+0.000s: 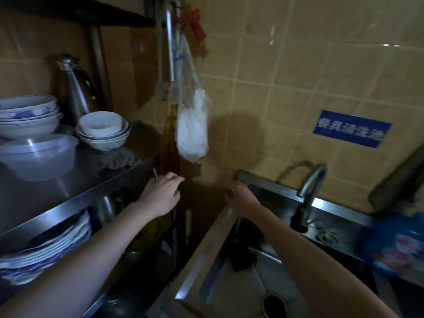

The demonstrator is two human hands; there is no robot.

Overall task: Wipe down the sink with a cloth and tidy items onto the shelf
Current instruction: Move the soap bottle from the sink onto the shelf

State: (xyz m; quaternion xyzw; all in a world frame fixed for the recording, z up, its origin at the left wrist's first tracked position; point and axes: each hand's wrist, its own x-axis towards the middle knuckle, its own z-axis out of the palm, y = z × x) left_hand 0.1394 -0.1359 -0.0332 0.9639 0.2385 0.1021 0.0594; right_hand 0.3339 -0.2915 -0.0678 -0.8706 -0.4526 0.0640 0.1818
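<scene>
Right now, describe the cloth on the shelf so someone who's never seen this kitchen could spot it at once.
Find the steel shelf left of the sink. On its middle level, near the right end, the cloth lies in front of the stack of small white bowls, right of the clear plastic bowl. It is the only soft, grey, crumpled thing among hard crockery.

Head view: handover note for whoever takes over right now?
Left hand at the shelf edge; a thin stick pokes up beside it, grip unclear.
Right hand rests open on the sink at its back-left corner.
Grey cloth lies on the shelf; a dark object sits in the sink.
Wiping progress unclear; dark object not yet shelved.
</scene>
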